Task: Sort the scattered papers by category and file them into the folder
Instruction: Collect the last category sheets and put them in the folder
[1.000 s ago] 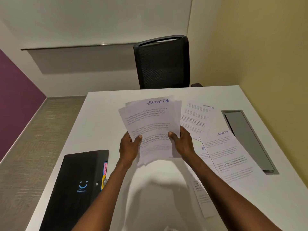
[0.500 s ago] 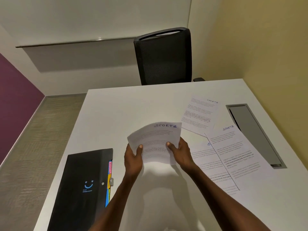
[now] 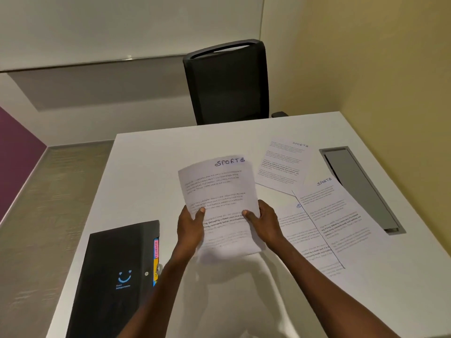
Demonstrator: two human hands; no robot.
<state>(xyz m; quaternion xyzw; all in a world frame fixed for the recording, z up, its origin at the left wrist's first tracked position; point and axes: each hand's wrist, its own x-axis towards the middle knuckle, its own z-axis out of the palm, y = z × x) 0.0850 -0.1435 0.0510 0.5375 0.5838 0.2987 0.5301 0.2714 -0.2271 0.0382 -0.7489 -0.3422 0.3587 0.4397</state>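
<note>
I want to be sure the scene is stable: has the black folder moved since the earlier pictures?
No. The folder lies as before along the left edge of the table; only the camera shifted.

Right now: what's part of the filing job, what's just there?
Job: held stack, gripped by left hand and right hand; three loose sheets; black folder.
Just there: chair, cable hatch, table.

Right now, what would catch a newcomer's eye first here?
Two hands, left and right, hold a stack of papers headed SPORTS over the middle of the white table. A black folder with a blue smiley lies at the left, and loose sheets lie at the right.
</note>
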